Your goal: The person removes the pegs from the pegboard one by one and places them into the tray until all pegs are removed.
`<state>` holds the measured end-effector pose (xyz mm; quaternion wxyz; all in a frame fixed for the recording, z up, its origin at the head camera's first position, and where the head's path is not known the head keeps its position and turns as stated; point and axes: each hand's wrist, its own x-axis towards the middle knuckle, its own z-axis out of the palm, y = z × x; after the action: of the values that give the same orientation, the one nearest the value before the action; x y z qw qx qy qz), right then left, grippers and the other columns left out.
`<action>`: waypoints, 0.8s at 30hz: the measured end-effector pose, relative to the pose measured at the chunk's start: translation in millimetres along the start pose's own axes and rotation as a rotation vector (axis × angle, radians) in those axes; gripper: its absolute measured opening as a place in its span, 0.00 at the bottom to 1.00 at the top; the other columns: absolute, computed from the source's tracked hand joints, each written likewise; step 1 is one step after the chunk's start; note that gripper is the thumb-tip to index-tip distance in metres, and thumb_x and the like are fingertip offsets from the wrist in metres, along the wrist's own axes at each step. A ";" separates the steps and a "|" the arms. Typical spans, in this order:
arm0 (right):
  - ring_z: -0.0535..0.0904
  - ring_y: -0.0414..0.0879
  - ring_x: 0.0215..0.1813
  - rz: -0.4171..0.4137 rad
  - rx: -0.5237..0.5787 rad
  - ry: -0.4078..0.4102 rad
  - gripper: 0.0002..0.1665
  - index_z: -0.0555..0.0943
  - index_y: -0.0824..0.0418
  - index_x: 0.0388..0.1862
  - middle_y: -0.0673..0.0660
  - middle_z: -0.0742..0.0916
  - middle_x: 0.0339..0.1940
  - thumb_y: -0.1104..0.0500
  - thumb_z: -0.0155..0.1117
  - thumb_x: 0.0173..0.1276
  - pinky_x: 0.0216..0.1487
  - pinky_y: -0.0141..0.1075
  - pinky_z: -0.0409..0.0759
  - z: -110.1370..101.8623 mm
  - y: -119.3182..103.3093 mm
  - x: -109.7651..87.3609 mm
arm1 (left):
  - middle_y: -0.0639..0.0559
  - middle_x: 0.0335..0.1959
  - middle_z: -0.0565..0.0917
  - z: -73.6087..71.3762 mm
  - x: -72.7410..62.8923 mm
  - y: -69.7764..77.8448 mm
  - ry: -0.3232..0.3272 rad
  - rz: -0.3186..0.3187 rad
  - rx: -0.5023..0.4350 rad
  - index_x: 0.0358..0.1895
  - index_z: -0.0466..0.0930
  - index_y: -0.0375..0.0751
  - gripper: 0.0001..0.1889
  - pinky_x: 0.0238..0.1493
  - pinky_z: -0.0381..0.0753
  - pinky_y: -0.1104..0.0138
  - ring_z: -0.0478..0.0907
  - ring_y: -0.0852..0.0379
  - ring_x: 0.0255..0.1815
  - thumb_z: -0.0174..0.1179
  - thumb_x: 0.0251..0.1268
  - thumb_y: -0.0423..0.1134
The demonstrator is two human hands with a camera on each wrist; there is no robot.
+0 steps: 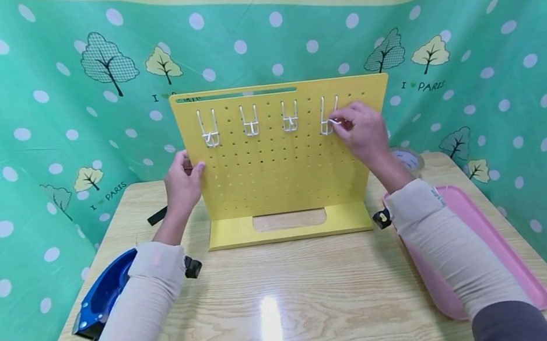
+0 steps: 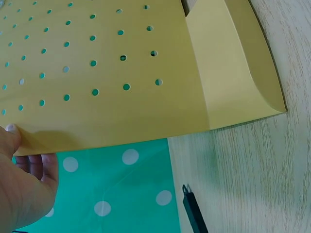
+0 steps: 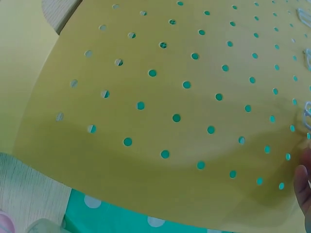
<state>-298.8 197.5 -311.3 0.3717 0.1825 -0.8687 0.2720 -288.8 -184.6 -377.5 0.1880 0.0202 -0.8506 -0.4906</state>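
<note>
A yellow pegboard [image 1: 280, 178] stands upright on its base on the table. Several white wire hooks hang in a row along its upper part. My left hand [image 1: 183, 185] grips the board's left edge; in the left wrist view, the thumb of that hand [image 2: 26, 191] lies on the front face and the fingers wrap behind. At the upper right of the board, my right hand [image 1: 366, 134] pinches the rightmost white hook [image 1: 324, 123] by its projecting end. Only part of the right hand [image 3: 303, 191] shows at the right wrist view's edge, close to the hooks.
A pink tray [image 1: 492, 232] lies at the right, partly under my right forearm. Behind that arm is a roll of tape [image 1: 410, 159]. On the left sit a blue container [image 1: 103, 296], partly covered by my forearm, and a slim black tool [image 2: 195, 213] beside the board.
</note>
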 end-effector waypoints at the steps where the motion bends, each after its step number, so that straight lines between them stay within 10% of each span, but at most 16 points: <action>1: 0.86 0.55 0.39 -0.007 0.003 0.006 0.07 0.89 0.64 0.40 0.62 0.88 0.39 0.61 0.69 0.69 0.41 0.45 0.88 0.0 0.5 -0.4 | 0.37 0.50 0.84 0.1 0.0 -0.2 -0.001 0.000 0.001 0.61 0.73 0.39 0.17 0.47 0.83 0.58 0.81 0.45 0.47 0.59 0.76 0.42; 13: 0.86 0.55 0.37 -0.068 0.058 0.059 0.07 0.88 0.65 0.41 0.63 0.89 0.39 0.63 0.72 0.67 0.38 0.43 0.87 -8.4 -1.9 -2.5 | 0.37 0.50 0.84 2.5 1.3 -3.2 0.001 0.016 -0.005 0.60 0.74 0.39 0.17 0.47 0.82 0.58 0.81 0.45 0.48 0.59 0.76 0.42; 24: 0.84 0.49 0.37 -0.044 0.102 0.003 0.04 0.89 0.65 0.38 0.62 0.89 0.39 0.64 0.72 0.66 0.39 0.15 0.75 -34.5 8.6 -13.3 | 0.38 0.50 0.84 1.7 0.9 -1.8 0.002 0.013 -0.014 0.61 0.74 0.39 0.16 0.47 0.83 0.58 0.82 0.46 0.48 0.59 0.76 0.41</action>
<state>-275.7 226.8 -304.2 0.3690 0.2200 -0.8490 0.3077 -290.4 -184.3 -379.5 0.1920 0.0139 -0.8472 -0.4952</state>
